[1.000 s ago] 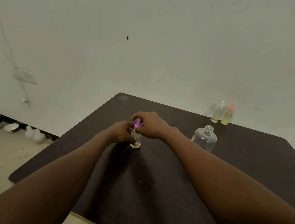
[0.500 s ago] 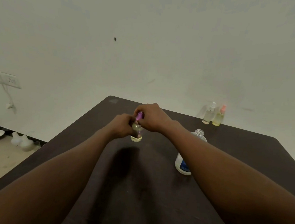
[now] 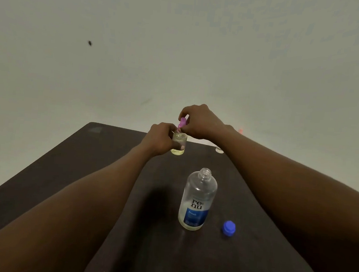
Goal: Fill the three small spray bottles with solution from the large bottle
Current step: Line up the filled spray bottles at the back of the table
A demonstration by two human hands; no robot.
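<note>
Left grip (image 3: 160,139) wraps small spray bottle (image 3: 178,145); right grip (image 3: 199,122) pinches its purple sprayer (image 3: 182,123).

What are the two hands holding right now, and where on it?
Left hand grips the small spray bottle around its body; right hand pinches its purple spray top.

Left hand (image 3: 159,139) grips small spray bottle (image 3: 179,143); right hand (image 3: 199,122) pinches its purple sprayer (image 3: 182,123).

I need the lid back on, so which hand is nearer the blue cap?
Right. The right hand and left hand both grip the small bottle, far beyond the blue cap.
</note>
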